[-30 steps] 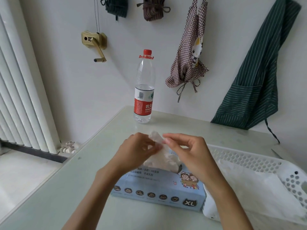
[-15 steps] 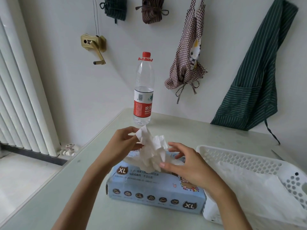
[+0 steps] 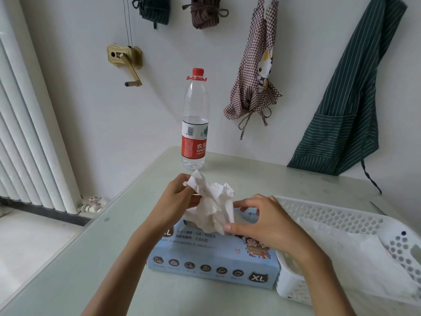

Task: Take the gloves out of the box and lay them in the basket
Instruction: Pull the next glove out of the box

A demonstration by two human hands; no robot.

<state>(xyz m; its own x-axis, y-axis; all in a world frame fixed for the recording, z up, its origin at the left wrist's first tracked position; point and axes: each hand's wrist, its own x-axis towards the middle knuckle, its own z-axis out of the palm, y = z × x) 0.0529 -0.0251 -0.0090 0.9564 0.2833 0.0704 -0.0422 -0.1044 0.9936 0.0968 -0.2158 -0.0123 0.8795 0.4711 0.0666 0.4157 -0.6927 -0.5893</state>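
Left hand (image 3: 173, 199) and right hand (image 3: 262, 222) pinch glove (image 3: 211, 206) above box (image 3: 211, 258).

i'm at a pale green glass-topped table (image 3: 95, 258) pushed into the corner of a plain white wall (image 3: 91, 115). on my left stands a white ribbed radiator (image 3: 29, 142), with a small valve (image 3: 92, 204) at its foot and a light floor (image 3: 27, 242) below. on the wall a brass-coloured hand crank (image 3: 127, 62) hangs from thin cords. higher up hang two bundled cloths, one dark green (image 3: 153, 10) and one brown striped (image 3: 206, 11). a brown checked apron with a cartoon cat (image 3: 255, 71) hangs beside a dark green striped apron (image 3: 348, 106). a clear plastic water bottle with a red cap and label (image 3: 195, 124) stands upright at the table's far edge. the daylight is soft and even.
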